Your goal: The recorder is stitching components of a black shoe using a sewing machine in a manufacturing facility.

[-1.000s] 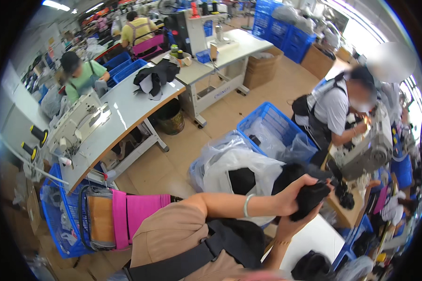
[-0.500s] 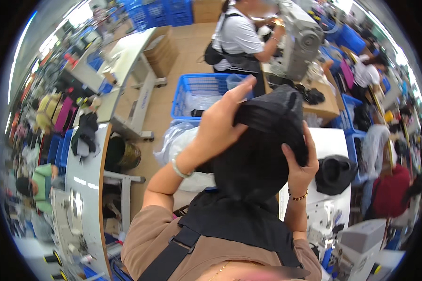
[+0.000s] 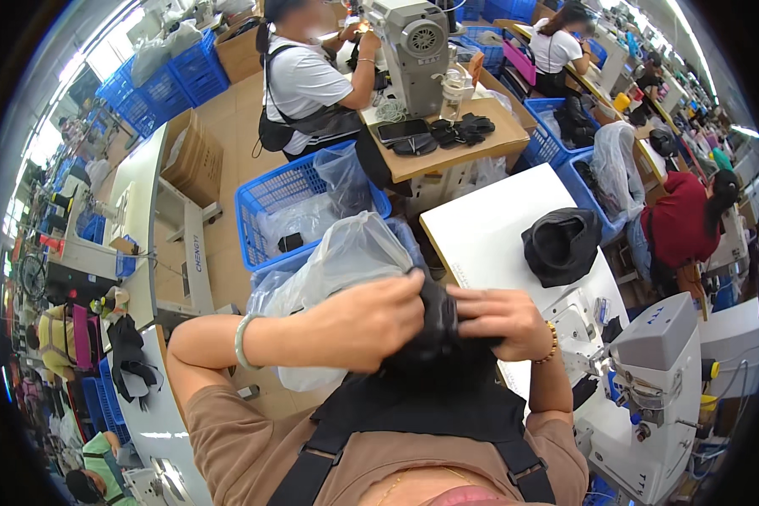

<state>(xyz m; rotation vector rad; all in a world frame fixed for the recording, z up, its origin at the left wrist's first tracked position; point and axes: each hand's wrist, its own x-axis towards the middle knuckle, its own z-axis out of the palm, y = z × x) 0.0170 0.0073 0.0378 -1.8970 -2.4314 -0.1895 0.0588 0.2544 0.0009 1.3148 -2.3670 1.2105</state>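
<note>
A black cloth piece (image 3: 437,314), bunched up so that its exact kind does not show, is held in front of my chest. My left hand (image 3: 364,320) is closed, its fingertips pinching the upper edge of the cloth. From the other side my right hand (image 3: 508,325) grips the cloth, fingers pressed together over it. The lower part of the piece merges with my black apron (image 3: 447,409). Beyond my right hand, a round black fabric piece (image 3: 562,244), hollow like a cap, lies on the white table (image 3: 502,207).
Clear plastic bags (image 3: 346,261) stand beside a blue basket (image 3: 249,202) ahead. A sewing machine (image 3: 654,371) is at my right. Across the basket, a co-worker (image 3: 308,84) sits at another machine (image 3: 413,51); black gloves (image 3: 464,129) lie on that table. A bench (image 3: 148,354) runs along the left.
Both hands have come down and nearer to my chest with the black cloth, which was raised and spread open between them. My left hand has closed from spread fingers. The view has shifted.
</note>
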